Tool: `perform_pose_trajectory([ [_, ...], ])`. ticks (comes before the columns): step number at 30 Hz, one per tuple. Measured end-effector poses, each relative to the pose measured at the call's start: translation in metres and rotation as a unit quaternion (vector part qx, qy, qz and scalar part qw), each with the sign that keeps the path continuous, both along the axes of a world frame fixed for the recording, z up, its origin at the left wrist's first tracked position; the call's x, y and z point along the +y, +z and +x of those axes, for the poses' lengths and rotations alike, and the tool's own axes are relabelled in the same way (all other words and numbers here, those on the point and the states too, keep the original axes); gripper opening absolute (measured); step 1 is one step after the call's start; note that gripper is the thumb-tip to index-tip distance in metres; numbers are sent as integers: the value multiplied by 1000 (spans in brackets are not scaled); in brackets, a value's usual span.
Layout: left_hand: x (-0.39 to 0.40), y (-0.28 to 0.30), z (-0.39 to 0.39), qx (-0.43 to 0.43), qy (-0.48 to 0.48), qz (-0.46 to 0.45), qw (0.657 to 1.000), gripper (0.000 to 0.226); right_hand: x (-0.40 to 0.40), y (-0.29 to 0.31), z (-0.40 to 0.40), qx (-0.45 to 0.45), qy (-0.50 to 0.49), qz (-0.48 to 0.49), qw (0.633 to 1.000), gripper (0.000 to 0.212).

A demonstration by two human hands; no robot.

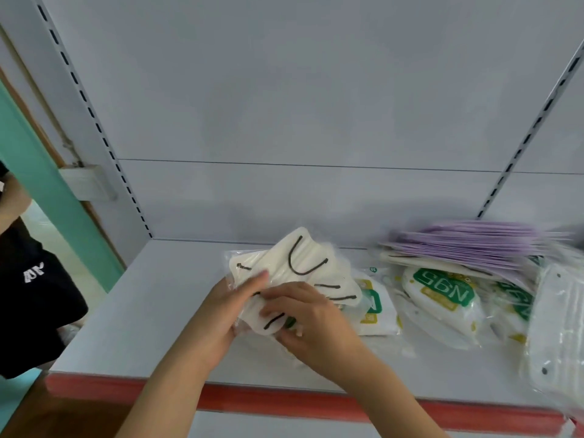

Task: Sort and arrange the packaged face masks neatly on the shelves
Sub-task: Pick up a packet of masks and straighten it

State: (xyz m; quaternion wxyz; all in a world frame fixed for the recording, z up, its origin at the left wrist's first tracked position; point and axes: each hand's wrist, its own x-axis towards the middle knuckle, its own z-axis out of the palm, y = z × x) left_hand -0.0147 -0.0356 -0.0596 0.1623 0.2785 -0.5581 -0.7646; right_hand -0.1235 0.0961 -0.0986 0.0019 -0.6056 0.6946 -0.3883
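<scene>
Cream-white face masks with black ear loops [297,267], each sealed in a clear wrapper, are gathered into a loose fan in the middle of a pale grey shelf [132,314] with a red front edge. A person holds this bundle with both hands, seemingly to square the packs into one even stack before setting them down.

The left hand [221,311] grips the bundle's left side, fingers curled over the top pack and palm supporting it from beneath. The right hand [303,317] closes around the bundle's near lower edge, fingers tucked under, probably to push the slipping packs back into line.

All else lies to the right of the bundle. Touching it, partly underneath, is a white pack with green and yellow printing [376,308], flat on the shelf. Further right sits a pack labelled N95 [442,295], which reads upside down from here. Behind and above that rests a stack of lilac masks [474,245], fanned and uneven. At the far right edge lie clear-wrapped white masks [556,327], overhanging the shelf front. These heaps look unsorted, so most of the arranging seems yet to be done.

Left of the bundle the shelf surface is bare, and beyond it a person in a black shirt [31,295] stands at the frame edge.
</scene>
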Motion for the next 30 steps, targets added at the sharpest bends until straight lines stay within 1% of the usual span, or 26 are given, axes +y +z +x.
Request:
perform_pose_trajectory([
  [2, -2, -3, -1, -16, 34, -59, 998, 25, 10, 7, -7, -46, 8, 7, 999, 34],
  [3, -3, -2, -1, -16, 45, -82, 995, 23, 16, 13, -12, -48, -16, -12, 999, 38],
  [5, -3, 2, -2, -6, 40, -138, 990, 21, 28, 23, -25, -43, -100, -78, 991, 44],
  [6, -3, 5, -2, 4, 29, -163, 986, 21, 34, 27, -33, -50, -148, -101, 982, 50],
  [8, -2, 10, -4, 25, 16, -205, 978, 23, 46, 37, -45, -89, -241, -109, 960, 73],
  [9, -3, 10, -5, 30, 11, -222, 974, 24, 51, 40, -52, -125, -270, -98, 950, 86],
  [10, -4, 10, -7, 33, 4, -237, 971, 25, 54, 40, -58, -179, -271, -89, 942, 97],
  [11, -5, 10, -8, 36, -8, -245, 969, 26, 58, 40, -63, -245, -244, -86, 934, 104],
  [12, -5, 9, -8, 34, -27, -249, 967, 29, 60, 38, -69, -303, -204, -87, 927, 106],
  [13, -5, 7, -9, 28, -50, -251, 966, 34, 64, 34, -72, -334, -171, -82, 924, 103],
  [14, -4, 5, -9, 18, -72, -258, 963, 39, 68, 30, -74, -329, -158, -66, 929, 96],
  [16, -3, -3, -8, -3, -91, -290, 953, 40, 78, 25, -72, -291, -170, -51, 940, 72],
  [17, -3, -8, -8, -12, -84, -306, 948, 35, 84, 24, -73, -275, -188, -71, 940, 63],
  [18, -3, -12, -9, -22, -70, -314, 947, 30, 90, 24, -76, -238, -223, -84, 942, 59],
  [19, -3, -15, -10, -28, -54, -308, 949, 25, 96, 23, -83, -175, -271, -75, 944, 58],
  [20, -2, -16, -10, -28, -42, -288, 956, 23, 103, 23, -94, -87, -324, -25, 942, 55],
  [21, -2, -16, -11, -24, -29, -263, 964, 22, 109, 20, -107, 6, -373, 54, 926, 50],
  [22, -1, -15, -12, -16, -19, -237, 971, 21, 114, 18, -118, 77, -411, 135, 898, 46],
  [23, 0, -13, -12, -10, -9, -212, 977, 25, 118, 14, -127, 114, -432, 190, 874, 41],
  [24, -2, -12, -12, -5, -4, -191, 982, 32, 117, 11, -134, 126, -437, 207, 866, 33],
  [25, -3, -12, -12, 2, -4, -170, 985, 37, 116, 8, -138, 129, -439, 189, 869, 22],
  [27, -6, -12, -13, 18, -2, -111, 994, 35, 115, 8, -140, 121, -453, 110, 877, 6],
  [28, -7, -12, -12, 24, 3, -78, 997, 31, 112, 11, -137, 104, -462, 71, 878, 4],
  [30, -9, -12, -11, 23, 15, -31, 999, 30, 106, 21, -129, 67, -479, -7, 875, 5],
])
